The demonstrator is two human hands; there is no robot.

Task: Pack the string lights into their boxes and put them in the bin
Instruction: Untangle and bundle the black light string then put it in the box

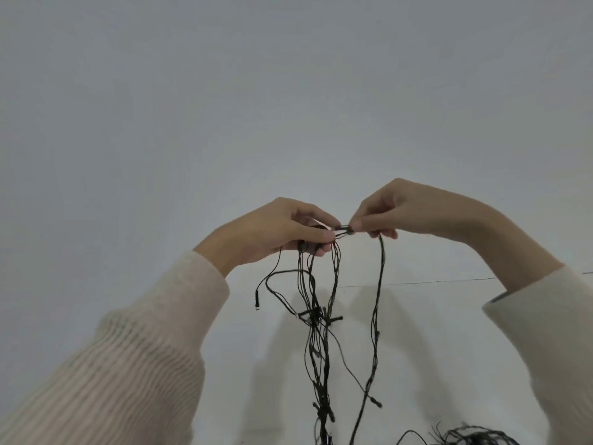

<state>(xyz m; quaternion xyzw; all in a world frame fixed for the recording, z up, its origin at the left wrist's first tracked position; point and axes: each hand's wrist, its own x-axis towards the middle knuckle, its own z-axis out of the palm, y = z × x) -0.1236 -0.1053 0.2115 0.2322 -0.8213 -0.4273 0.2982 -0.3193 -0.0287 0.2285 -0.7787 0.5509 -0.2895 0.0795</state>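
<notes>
While both hands, left (282,229) and right (390,208), pinch the lights (321,316) up high, limp thin wire dangles below, likely tangle-prone, best gathered at looped strands near fingers.

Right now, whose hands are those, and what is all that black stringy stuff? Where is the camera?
There is no machine here, only a person. The camera sits on their head and looks forward and down, so you see their two arms in cream sleeves. The black stuff is string lights: thin wire with little bulbs. The left hand grips a bunch of loops, and the right hand pinches a strand beside it. The rest hangs down over a white surface, where more wire lies in a pile at the bottom edge. No box or bin shows.
</notes>
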